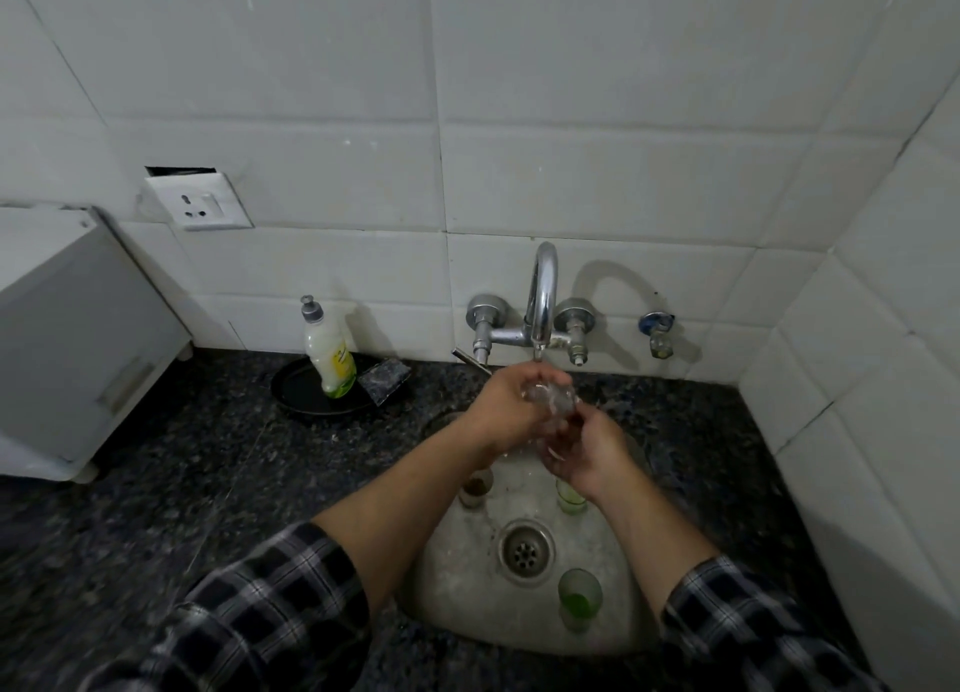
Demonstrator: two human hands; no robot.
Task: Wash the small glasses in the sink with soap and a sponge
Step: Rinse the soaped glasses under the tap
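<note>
- Both hands meet under the tap [542, 296] spout, above the back part of the round steel sink [457, 577].
- The left hand [511, 405] curls closed around a clear small glass [551, 397], gripping it from the left side.
- The right hand [584, 452] is closed too, its fingers against the lower side of the same glass; motion blur hides just how they sit.
- Water runs from the spout onto the glass and the hands.
- Three more small glasses stand upright in the sink: a brownish glass [475, 486] left of the drain [526, 551], partly behind the left forearm; a pale green glass [570, 496] at the back right, partly under the right wrist; and a glass with green residue [579, 598] near the front rim, just right of the drain.
- The sink is set into a dark speckled table [182, 483], close to its back right corner.
- At the table's back edge, left of the tap, a black tray [301, 390] carries a dish soap bottle [327, 351] standing upright and a dark sponge [384, 379] leaning beside it.
- A white appliance [67, 338] stands at the table's left edge, below a wall socket [200, 205].
- Plaid sleeves [270, 613] are pushed up both forearms.
</note>
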